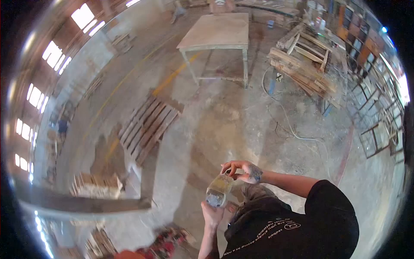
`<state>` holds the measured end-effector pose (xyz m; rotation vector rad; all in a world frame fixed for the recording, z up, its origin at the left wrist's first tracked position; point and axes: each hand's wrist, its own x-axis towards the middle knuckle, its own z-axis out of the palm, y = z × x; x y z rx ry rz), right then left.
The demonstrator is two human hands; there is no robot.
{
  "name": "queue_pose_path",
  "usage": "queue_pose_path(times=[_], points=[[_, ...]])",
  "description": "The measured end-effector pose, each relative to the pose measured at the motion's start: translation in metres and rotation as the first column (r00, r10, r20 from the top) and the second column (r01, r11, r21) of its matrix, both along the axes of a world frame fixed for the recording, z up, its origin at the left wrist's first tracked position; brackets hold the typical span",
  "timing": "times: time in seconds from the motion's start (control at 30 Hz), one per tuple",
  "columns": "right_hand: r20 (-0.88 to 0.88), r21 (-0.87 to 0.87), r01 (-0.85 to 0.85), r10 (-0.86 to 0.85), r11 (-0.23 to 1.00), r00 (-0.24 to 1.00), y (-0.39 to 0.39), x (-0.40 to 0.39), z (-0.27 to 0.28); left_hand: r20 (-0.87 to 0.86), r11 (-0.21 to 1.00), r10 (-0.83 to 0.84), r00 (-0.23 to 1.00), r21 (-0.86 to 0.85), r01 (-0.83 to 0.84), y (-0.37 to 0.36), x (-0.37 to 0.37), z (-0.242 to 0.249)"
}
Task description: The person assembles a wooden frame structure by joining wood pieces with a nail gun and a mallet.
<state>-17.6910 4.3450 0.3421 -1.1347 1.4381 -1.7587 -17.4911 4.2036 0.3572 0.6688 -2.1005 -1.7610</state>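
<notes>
A cloudy, yellowish, bottle-like container (221, 188) is held tilted in front of my chest. Its rounded greyish end faces down toward the lower left. My left hand (212, 212) supports that lower end, with the fingers partly hidden behind it. At the narrower upper end, my right hand (242, 170) curls its fingers over a small dark part, perhaps a cap. What is inside the container cannot be made out. A black T-shirt (297, 228) with white print covers my upper body.
A wooden table (217, 31) stands ahead. Stacked planks and frames (304, 71) lie on a support at right, with a pale hose (290, 123) trailing on the floor. A slatted pallet (148, 126) lies at left, near a wood stack (97, 185). Metal frames (374, 136) line the right.
</notes>
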Motion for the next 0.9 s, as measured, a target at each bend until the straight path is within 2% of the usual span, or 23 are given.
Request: queue_pose_path(times=[0.1,0.17,0.2,0.3,0.4,0.5,0.53,0.57,0.6,0.63,0.67,0.73,0.77,0.8,0.83,0.9], points=[[-0.008,-0.058,0.094,-0.095,0.994,0.995,-0.074,-0.091,-0.033,-0.031,0.998,0.009,0.999,0.057,-0.008,-0.073,-0.105,-0.017],[0.048,-0.089,0.144,-0.140,0.986,0.989,-0.122,-0.151,-0.057,-0.033,1.000,0.009,0.999,0.017,-0.008,-0.115,-0.169,-0.035],[0.078,-0.172,0.151,-0.139,0.974,0.987,-0.150,-0.188,-0.063,-0.036,1.000,0.015,0.999,-0.011,-0.015,-0.140,-0.208,-0.041],[0.250,-0.057,0.397,-0.372,0.916,0.894,-0.218,-0.262,-0.069,-0.001,0.998,0.032,0.999,-0.045,-0.032,-0.206,-0.309,-0.052],[0.376,0.151,0.421,-0.446,0.894,0.812,-0.273,-0.332,-0.063,0.101,0.990,-0.028,0.994,-0.135,0.041,-0.266,-0.412,-0.025],[0.435,0.047,0.353,-0.337,0.934,0.835,-0.321,-0.400,-0.054,0.176,0.983,-0.072,0.982,-0.152,0.099,-0.307,-0.514,0.001],[0.428,-0.110,0.291,-0.219,0.950,0.877,-0.338,-0.432,-0.055,0.040,0.989,-0.138,0.990,-0.049,0.140,-0.318,-0.550,0.005],[0.337,-0.074,0.343,-0.300,0.936,0.892,-0.351,-0.459,-0.056,-0.101,0.979,-0.193,0.976,0.051,0.199,-0.322,-0.588,0.006],[0.241,-0.039,0.403,-0.382,0.915,0.892,-0.361,-0.488,-0.028,-0.241,0.951,-0.233,0.942,0.147,0.273,-0.326,-0.628,0.006],[0.150,-0.003,0.469,-0.463,0.883,0.874,-0.371,-0.516,-0.013,-0.245,0.898,-0.271,0.931,0.286,0.336,-0.330,-0.669,0.012],[0.233,0.207,0.447,-0.487,0.870,0.841,-0.383,-0.546,-0.026,-0.243,0.822,-0.307,0.920,0.419,0.385,-0.333,-0.709,0.020],[0.228,0.164,0.645,-0.665,0.747,0.712,-0.407,-0.615,-0.038,-0.240,0.782,-0.471,0.849,0.333,0.527,-0.355,-0.774,0.018],[0.222,0.147,0.726,-0.737,0.672,0.638,-0.412,-0.647,-0.040,-0.215,0.785,-0.577,0.788,0.122,0.608,-0.365,-0.805,0.007],[0.115,0.220,0.788,-0.818,0.574,0.564,-0.406,-0.675,-0.022,-0.179,0.748,-0.662,0.728,-0.089,0.658,-0.369,-0.837,-0.005],[0.062,0.224,0.839,-0.866,0.496,0.496,-0.402,-0.702,-0.030,-0.121,0.669,-0.734,0.668,-0.297,0.681,-0.372,-0.870,-0.013],[-0.021,0.205,0.922,-0.940,0.328,0.339,-0.389,-0.754,-0.055,0.052,0.383,-0.830,0.555,-0.669,0.637,-0.378,-0.930,-0.017]])
